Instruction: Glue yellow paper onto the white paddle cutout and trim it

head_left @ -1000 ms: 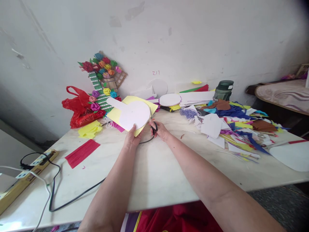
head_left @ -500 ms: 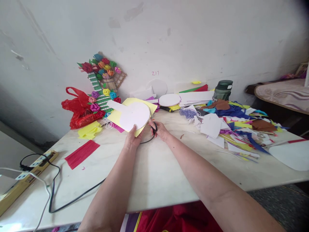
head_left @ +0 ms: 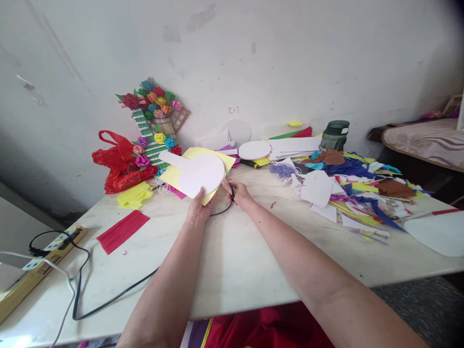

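Observation:
A white paddle-shaped cutout (head_left: 203, 173) lies on top of a yellow sheet (head_left: 224, 159), its narrow handle pointing to the upper left. My left hand (head_left: 200, 205) grips both at their lower edge, thumb on top of the white piece and fingers beneath. Black-handled scissors (head_left: 232, 191) are in my right hand (head_left: 239, 195), just right of the sheets. The scissor blades are at the right edge of the yellow sheet and are mostly too small to make out.
Paper flowers (head_left: 159, 137) and a red bag (head_left: 118, 162) stand back left. A red strip (head_left: 123, 231) and a power strip (head_left: 54, 256) lie left. Scraps (head_left: 348, 188) and a dark green flask (head_left: 334, 135) are right. A black cable (head_left: 119, 293) crosses the table.
The scissor handles in my right hand have turned and look narrower, closer together. The held sheets have shifted very slightly left.

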The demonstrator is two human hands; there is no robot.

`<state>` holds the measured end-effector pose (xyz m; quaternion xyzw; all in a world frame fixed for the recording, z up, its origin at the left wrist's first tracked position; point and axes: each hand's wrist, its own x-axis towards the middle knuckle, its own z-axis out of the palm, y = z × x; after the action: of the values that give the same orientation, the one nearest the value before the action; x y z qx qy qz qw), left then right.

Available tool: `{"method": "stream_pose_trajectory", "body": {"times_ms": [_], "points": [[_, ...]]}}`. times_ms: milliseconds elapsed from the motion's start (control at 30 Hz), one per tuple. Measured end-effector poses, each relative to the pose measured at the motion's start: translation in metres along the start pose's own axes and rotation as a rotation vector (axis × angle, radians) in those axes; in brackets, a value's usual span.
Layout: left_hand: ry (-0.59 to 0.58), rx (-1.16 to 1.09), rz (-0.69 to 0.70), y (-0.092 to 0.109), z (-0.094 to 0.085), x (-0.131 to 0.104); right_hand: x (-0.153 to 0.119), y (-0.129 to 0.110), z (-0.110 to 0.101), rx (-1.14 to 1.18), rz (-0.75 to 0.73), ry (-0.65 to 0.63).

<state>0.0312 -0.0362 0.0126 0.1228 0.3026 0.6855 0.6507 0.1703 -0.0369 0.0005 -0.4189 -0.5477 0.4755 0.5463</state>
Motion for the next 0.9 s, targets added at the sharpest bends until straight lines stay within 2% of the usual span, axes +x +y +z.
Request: {"method": "stream_pose_trajectory", "body": {"times_ms": [333,700,900], "points": [[0.013,0.021,0.019,-0.001,0.000,-0.001,0.001,0.000,-0.001,-0.111,-0.009,0.036],[-0.048,0.045,0.014,-0.006,-0.004,0.003,0.000,-0.004,-0.011,0.133,0.091,-0.020],[-0.063,0.057,0.007,-0.006,-0.005,0.002,-0.001,-0.006,-0.012,0.148,0.100,-0.020]]}}
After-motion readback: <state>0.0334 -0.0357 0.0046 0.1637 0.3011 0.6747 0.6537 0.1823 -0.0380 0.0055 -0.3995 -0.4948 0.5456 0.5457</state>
